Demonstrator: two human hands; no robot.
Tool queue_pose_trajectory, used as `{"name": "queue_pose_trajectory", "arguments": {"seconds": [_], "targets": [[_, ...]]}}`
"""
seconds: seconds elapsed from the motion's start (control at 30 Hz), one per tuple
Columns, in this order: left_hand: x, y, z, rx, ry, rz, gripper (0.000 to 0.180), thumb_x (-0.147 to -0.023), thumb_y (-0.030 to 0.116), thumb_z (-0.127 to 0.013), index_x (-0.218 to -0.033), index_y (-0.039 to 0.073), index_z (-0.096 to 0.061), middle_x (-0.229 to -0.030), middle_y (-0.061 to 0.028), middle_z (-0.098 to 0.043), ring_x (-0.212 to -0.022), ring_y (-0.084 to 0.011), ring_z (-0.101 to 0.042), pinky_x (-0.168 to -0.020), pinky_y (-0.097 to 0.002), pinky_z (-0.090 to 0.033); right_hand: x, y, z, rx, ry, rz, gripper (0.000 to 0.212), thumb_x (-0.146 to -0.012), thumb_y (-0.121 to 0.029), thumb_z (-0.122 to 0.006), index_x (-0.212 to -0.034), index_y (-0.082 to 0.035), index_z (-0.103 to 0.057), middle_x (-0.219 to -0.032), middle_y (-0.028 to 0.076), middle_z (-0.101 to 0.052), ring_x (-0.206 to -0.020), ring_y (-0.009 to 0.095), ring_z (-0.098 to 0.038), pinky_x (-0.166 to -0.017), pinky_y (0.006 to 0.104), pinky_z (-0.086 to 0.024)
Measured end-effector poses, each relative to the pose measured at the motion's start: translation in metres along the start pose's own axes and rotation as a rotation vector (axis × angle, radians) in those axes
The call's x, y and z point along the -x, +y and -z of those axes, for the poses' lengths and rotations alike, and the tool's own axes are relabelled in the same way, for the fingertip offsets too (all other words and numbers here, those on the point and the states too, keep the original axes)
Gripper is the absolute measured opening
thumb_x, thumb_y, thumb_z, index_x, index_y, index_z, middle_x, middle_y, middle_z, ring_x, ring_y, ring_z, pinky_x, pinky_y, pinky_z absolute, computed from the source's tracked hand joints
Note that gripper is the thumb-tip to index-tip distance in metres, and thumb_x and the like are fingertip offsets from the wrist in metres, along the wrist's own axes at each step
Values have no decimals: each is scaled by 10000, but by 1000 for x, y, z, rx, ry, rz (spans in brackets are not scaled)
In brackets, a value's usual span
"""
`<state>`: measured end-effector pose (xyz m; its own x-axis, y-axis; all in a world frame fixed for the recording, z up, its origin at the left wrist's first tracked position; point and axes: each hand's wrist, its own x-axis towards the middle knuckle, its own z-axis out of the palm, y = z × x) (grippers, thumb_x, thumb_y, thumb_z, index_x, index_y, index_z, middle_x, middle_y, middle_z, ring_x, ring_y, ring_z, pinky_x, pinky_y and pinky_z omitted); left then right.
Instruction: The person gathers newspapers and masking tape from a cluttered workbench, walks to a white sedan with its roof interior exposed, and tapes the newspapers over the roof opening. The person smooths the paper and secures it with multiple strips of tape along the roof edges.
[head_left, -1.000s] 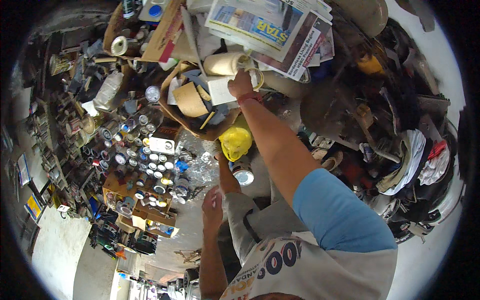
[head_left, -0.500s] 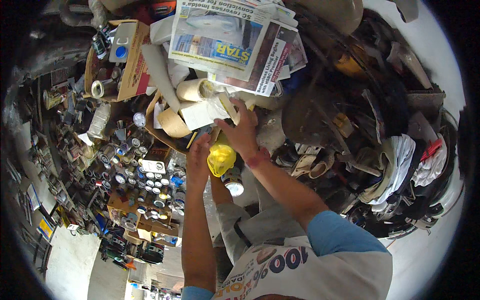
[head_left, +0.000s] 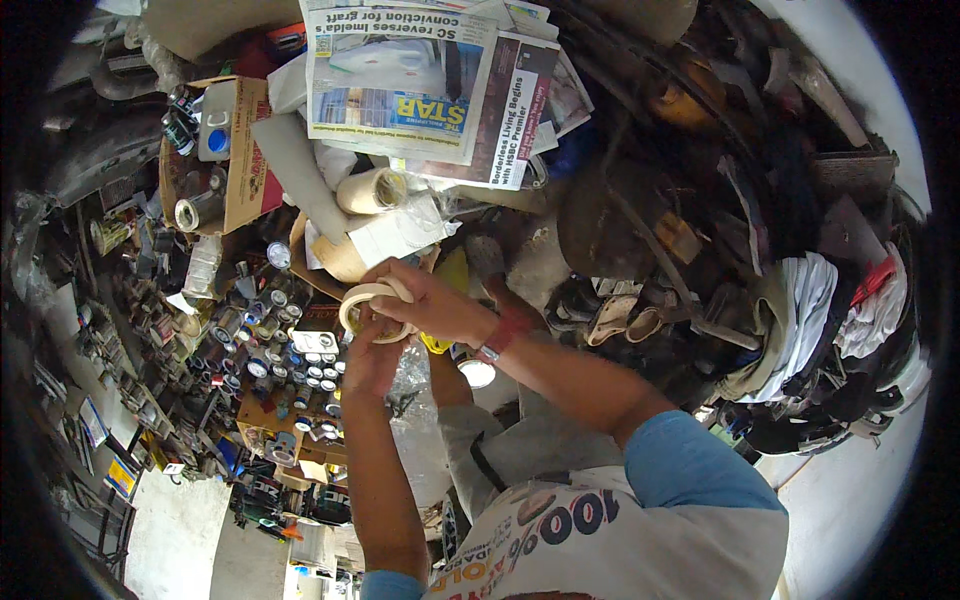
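Note:
A cream roll of masking tape [head_left: 352, 306] is held between my two hands, above the box of rolled materials. My right hand [head_left: 437, 303] grips its far and right side, the fingers curled over the rim. From below, my left hand [head_left: 372, 362] holds the near side, with fingertips inside the ring. Just beyond the hands lie a white sheet [head_left: 400, 232] and a larger cream roll [head_left: 370, 190]. A yellow plastic bag [head_left: 437, 343] is mostly hidden behind my right forearm.
Newspapers [head_left: 400, 90] are stacked at the far side. A cardboard box [head_left: 250, 150] with bottles stands far left. Many small cans [head_left: 315, 375] crowd the left floor. Shoes [head_left: 612, 322] and piled clothes [head_left: 800, 320] lie to the right. A can [head_left: 478, 374] stands by my legs.
My right hand has brought the tape roll nearer and to the left, away from the white sheet. My left hand, empty before, now holds the roll too. The view has shifted slightly.

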<state>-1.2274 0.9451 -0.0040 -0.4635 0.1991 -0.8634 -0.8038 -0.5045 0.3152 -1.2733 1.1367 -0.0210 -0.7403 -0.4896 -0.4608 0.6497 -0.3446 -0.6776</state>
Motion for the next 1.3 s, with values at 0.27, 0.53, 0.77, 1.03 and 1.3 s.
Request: {"name": "queue_pose_trajectory", "arguments": {"seconds": [0.27, 0.53, 0.77, 1.03, 1.3], "targets": [[-22, -24, 23, 301, 376, -236, 457, -1061, 54, -735, -1497, 48, -599, -1327, -115, -712, -1205, -229, -728, -1084, -408, -616, -85, 16, 106, 606, 800, 289, 490, -1002, -261, -842, -1350, -5, -609, -1208, 207, -705, -1199, 345, -686, -1008, 448, -553], [8, -41, 42, 314, 239, -340, 388, -1134, 245, -688, -1458, 46, -612, -1174, -78, -729, -1097, -231, -718, -1094, -445, -577, -197, -56, 203, 693, 1512, -75, 1026, -714, -557, -1017, -1374, 81, -559, -1389, 344, -658, -1368, 505, -634, -1104, 574, -577], [16, -29, 21, 373, 111, -265, 352, -1142, 378, -640, -1309, 73, -691, -878, -47, -702, -938, -238, -715, -1115, -500, -544, -230, -41, 234, 839, 1182, -185, 727, -831, -188, -907, -1435, 45, -577, -1430, 294, -637, -1288, 475, -672, -1082, 539, -570], [-45, 32, -49, -86, 226, -417, 470, -1149, 298, -657, -1516, 29, -542, -1175, -106, -764, -1095, -208, -704, -1052, -409, -546, -236, -32, 197, 853, 1405, 377, 649, -790, -306, -984, -1275, 33, -716, -1422, 287, -637, -1366, 468, -612, -1090, 543, -572], [-96, 62, -82, -430, 266, -507, 554, -1111, 265, -720, -1550, -10, -527, -1308, -155, -741, -1150, -231, -695, -1047, -381, -539, -257, -47, 163, 683, 1070, 99, 518, -876, -243, -875, -1270, 51, -712, -1284, 331, -729, -1221, 509, -711, -1062, 568, -601]]}}
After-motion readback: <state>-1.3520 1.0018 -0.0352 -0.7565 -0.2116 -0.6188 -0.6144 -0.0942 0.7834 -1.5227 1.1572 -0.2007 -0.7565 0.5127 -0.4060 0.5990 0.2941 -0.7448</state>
